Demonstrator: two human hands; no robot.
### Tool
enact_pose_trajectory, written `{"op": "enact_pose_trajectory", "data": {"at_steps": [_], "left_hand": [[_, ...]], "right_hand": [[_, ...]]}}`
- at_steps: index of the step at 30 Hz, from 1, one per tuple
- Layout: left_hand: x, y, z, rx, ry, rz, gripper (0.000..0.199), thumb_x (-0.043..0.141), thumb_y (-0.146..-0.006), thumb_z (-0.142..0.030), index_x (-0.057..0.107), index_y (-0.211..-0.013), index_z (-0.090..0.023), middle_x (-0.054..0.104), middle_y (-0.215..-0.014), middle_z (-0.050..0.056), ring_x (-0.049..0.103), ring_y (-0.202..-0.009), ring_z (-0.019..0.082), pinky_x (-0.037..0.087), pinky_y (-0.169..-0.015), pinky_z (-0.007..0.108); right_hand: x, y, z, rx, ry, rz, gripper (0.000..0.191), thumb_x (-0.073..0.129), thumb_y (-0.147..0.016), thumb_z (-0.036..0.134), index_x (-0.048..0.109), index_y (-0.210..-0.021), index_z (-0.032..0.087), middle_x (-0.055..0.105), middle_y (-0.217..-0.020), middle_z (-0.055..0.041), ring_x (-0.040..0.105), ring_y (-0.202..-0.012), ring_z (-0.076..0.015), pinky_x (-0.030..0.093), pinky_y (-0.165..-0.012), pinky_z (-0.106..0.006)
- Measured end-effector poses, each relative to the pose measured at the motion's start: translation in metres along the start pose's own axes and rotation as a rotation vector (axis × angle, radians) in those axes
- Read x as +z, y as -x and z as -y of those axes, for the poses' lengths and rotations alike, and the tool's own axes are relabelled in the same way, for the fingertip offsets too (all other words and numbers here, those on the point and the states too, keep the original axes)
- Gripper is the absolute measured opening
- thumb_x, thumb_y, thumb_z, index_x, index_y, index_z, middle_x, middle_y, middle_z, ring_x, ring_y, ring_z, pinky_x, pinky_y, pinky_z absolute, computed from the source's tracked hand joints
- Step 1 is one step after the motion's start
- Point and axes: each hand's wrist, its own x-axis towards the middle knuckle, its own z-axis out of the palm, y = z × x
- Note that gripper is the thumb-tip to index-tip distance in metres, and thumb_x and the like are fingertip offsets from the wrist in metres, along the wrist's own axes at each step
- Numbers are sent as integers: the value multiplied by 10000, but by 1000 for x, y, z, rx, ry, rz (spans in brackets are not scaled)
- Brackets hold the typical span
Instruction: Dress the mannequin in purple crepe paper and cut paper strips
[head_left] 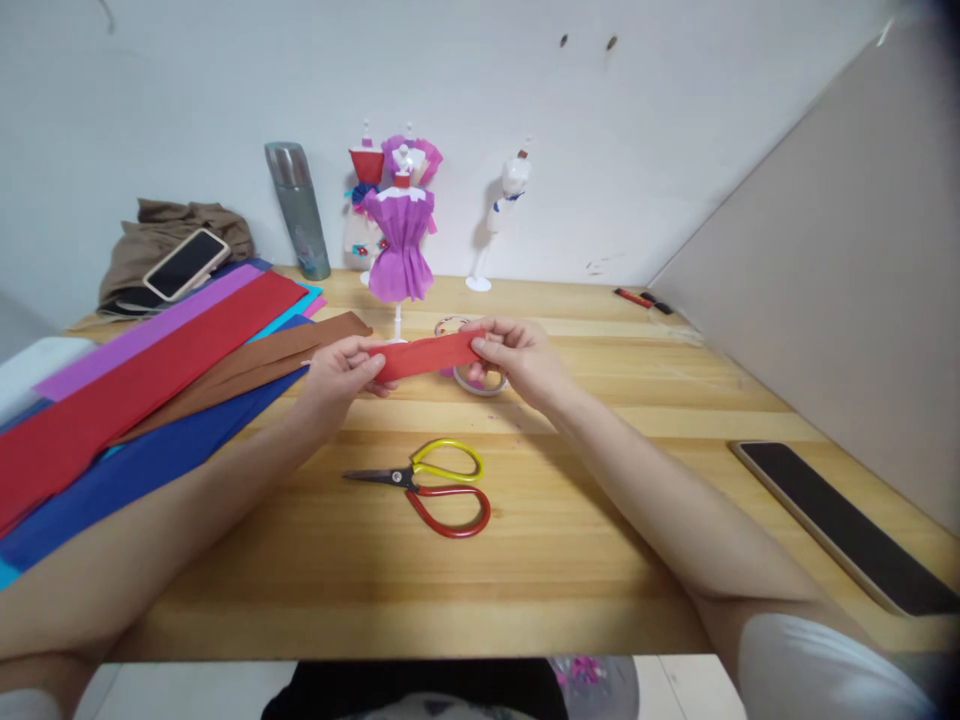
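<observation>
Forearms are spanning bench, scissors lying between; left hand and right hand are pinching red strip at ends.

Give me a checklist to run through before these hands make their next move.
1. Red strip held near both ends, by left hand and right hand: ok.
2. Strip's far side free of flaws: cannot tell, it faces away from the camera.
3. Scissors lying on the wooden table, apart from both hands: ok.
4. Mannequin in the purple dress standing upright: ok.
5. Tabletop free of scraps: not ok, small purple bits lie near the right hand.
</observation>
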Motion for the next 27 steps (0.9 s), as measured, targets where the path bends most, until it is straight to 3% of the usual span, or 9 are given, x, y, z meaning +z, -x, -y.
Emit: {"op": "enact_pose_trajectory", "data": {"at_steps": [4,10,18,22,27], "left_hand": [[1,1,-5,-24,45,-58,566,895,-650,-384,623,-1101,-176,722,-662,-31,723,-544,171,580,-538,260],[1,1,-8,51,69,-131,462,866,-666,-337,462,-870,-243,643,-563,-83,689,-488,149,517,-473,207],[3,5,-5,105,-13,-136,295,804,-743,-382,652,-912,-194,660,-585,-29,673,-510,141,537,-494,225],[4,6,-6,101,-10,-134,321,828,-702,-386,715,-910,-168,691,-629,-6,688,-543,148,548,-508,240],[7,6,-9,114,-35,-161,344,858,-619,-354,779,-883,-148,708,-602,6,665,-543,147,545,-518,247]], "right_hand": [[2,1,-3,-15,0,-19,513,940,-707,503,646,-1013,215,722,-609,33,643,-458,-135,497,-478,-242],[9,5,-3,10,-43,-44,544,918,-726,520,517,-981,256,726,-594,53,608,-406,-122,441,-436,-205],[14,7,0,-7,-62,-39,475,921,-726,502,568,-897,235,738,-608,30,614,-426,-109,412,-436,-186],[13,6,1,18,-93,-43,443,928,-703,476,650,-931,218,737,-615,23,603,-430,-99,438,-452,-196],[14,6,2,-78,-6,-39,378,926,-713,456,708,-880,196,721,-649,27,633,-499,-97,503,-512,-228]]}}
